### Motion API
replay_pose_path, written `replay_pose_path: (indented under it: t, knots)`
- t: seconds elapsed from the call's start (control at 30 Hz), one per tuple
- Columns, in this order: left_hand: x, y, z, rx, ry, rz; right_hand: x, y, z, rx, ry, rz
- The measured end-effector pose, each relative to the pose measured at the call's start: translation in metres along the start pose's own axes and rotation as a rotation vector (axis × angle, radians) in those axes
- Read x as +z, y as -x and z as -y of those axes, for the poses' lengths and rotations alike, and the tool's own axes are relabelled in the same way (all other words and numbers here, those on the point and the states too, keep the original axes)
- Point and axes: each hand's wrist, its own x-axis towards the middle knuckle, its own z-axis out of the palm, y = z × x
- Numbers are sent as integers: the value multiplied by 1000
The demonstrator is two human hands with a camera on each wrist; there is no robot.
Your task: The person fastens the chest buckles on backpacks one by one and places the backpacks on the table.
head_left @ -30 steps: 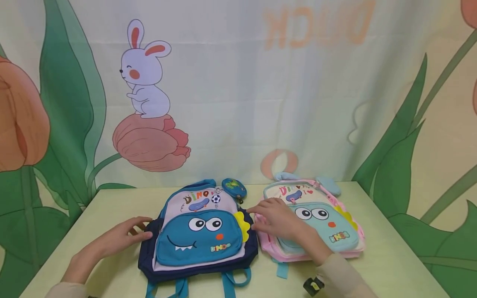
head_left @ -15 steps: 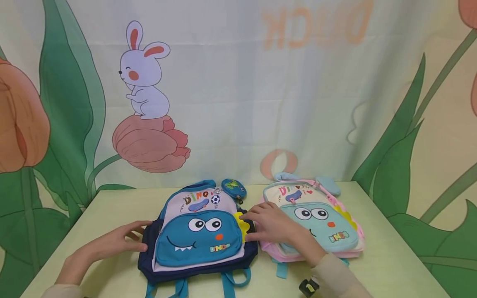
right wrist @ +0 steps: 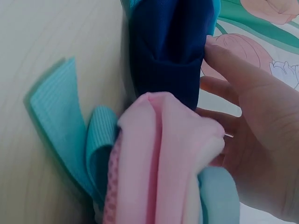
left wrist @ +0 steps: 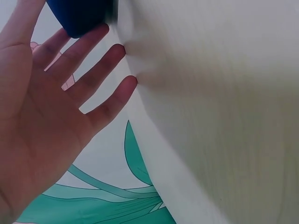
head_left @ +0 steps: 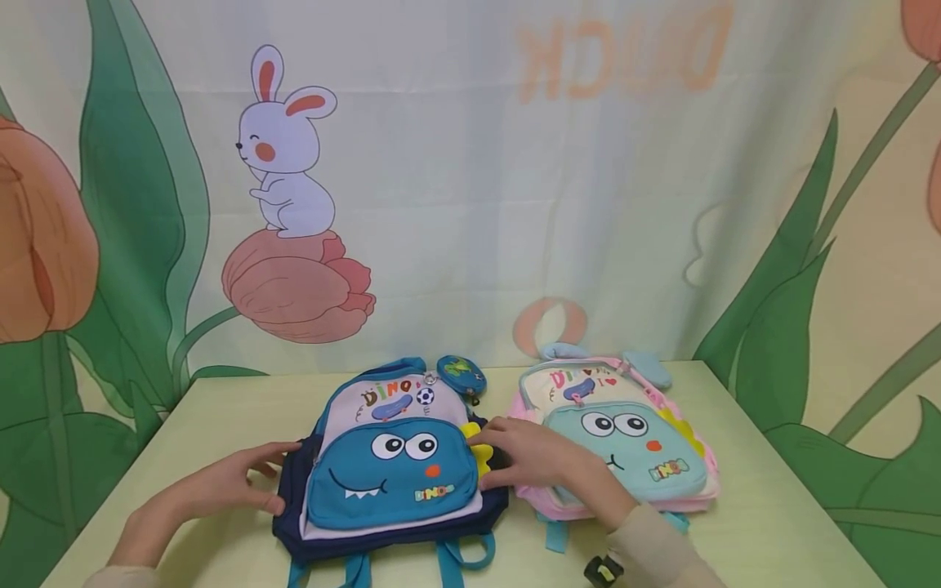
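Observation:
A blue dinosaur backpack point(head_left: 393, 482) with a navy rim lies face up on the table. My left hand point(head_left: 220, 483) is at its left side, fingers spread and fairly straight; the left wrist view shows fingertips against the tabletop beside the navy corner point(left wrist: 86, 16). At the opposite side my right hand point(head_left: 532, 453) reaches the yellow spikes and navy side panel. In the right wrist view the thumb touches the edge of that navy panel point(right wrist: 170, 70), and the other fingers extend behind it, partly hidden. A pink and mint dinosaur backpack point(head_left: 625, 445) lies beneath and beside the right forearm.
Teal straps point(head_left: 450, 563) trail from the blue backpack toward the table's front. A round blue pouch point(head_left: 461, 372) hangs at its top right. Behind the pale table point(head_left: 213, 416) hangs a printed curtain point(head_left: 441, 204). A black device point(head_left: 604, 570) is at the right wrist.
My right hand has moved left and slightly down, from the gap between the backpacks onto the blue one's right side. The left hand has shifted slightly down along its left side. Both backpacks stay put.

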Motion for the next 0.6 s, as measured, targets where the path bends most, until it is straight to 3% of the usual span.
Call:
replay_pose_path:
  t: [0.3, 0.6]
  knots:
    - [4, 0, -5, -26, -27, -29, 3, 1, 6, 40, -27, 25]
    - [7, -3, -4, -39, 11, -46, 8, 2, 6, 39, -47, 9]
